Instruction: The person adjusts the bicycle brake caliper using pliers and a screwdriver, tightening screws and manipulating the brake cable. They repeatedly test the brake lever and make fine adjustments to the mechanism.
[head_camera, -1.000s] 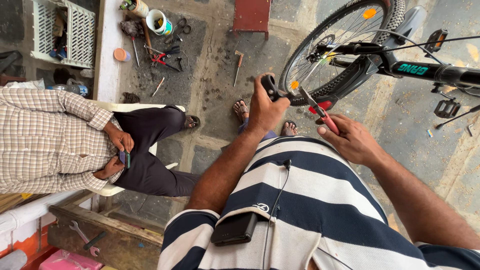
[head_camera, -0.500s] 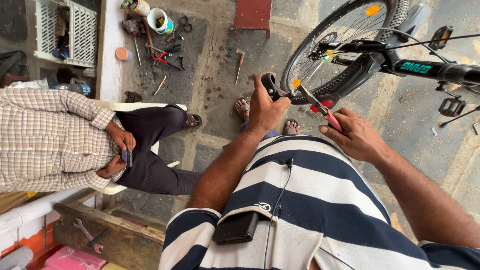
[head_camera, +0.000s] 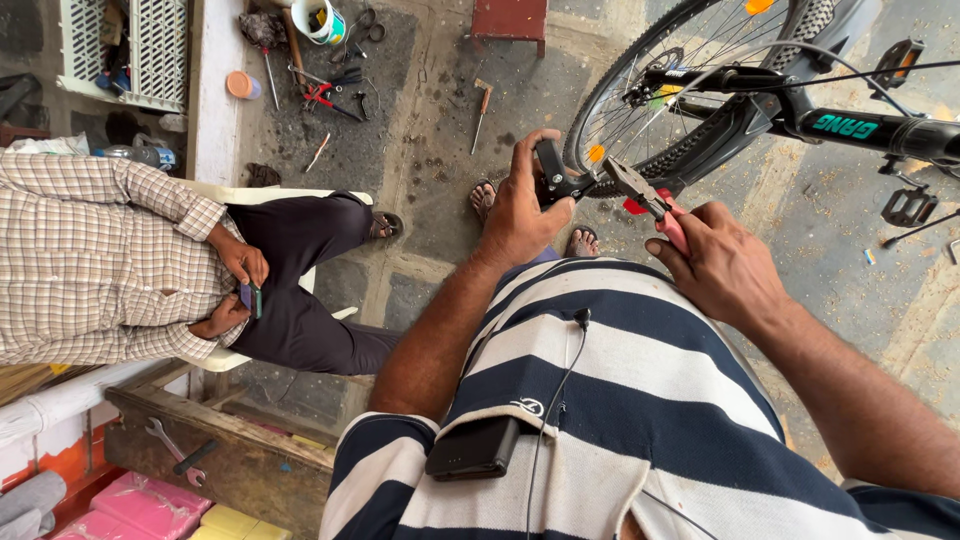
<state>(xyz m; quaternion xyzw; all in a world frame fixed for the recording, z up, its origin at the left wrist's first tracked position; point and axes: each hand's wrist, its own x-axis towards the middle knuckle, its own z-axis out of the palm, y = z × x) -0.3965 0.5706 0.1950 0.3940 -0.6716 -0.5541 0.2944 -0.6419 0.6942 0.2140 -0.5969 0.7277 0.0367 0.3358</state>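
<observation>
My left hand (head_camera: 525, 210) grips a small black bicycle part (head_camera: 552, 170) and holds it up in front of my striped shirt. My right hand (head_camera: 725, 265) is closed around the red handles of a pair of pliers (head_camera: 640, 192), whose metal jaws point toward the black part. Just beyond both hands is a bicycle wheel (head_camera: 690, 70) with orange reflectors, joined to a black bicycle frame (head_camera: 870, 125). My sandalled feet (head_camera: 485, 198) show below on the stone floor.
A seated person in a checked shirt (head_camera: 110, 260) holds a phone at the left. Tools (head_camera: 330, 90), a small bucket (head_camera: 320, 20) and a hammer (head_camera: 482, 110) lie on the floor. A red stool (head_camera: 510, 20) stands at the top. A spanner (head_camera: 170, 445) lies on a wooden bench.
Both hands have shifted slightly, and the pliers' jaws have come closer to the black part in my left hand. The seated person stays put.
</observation>
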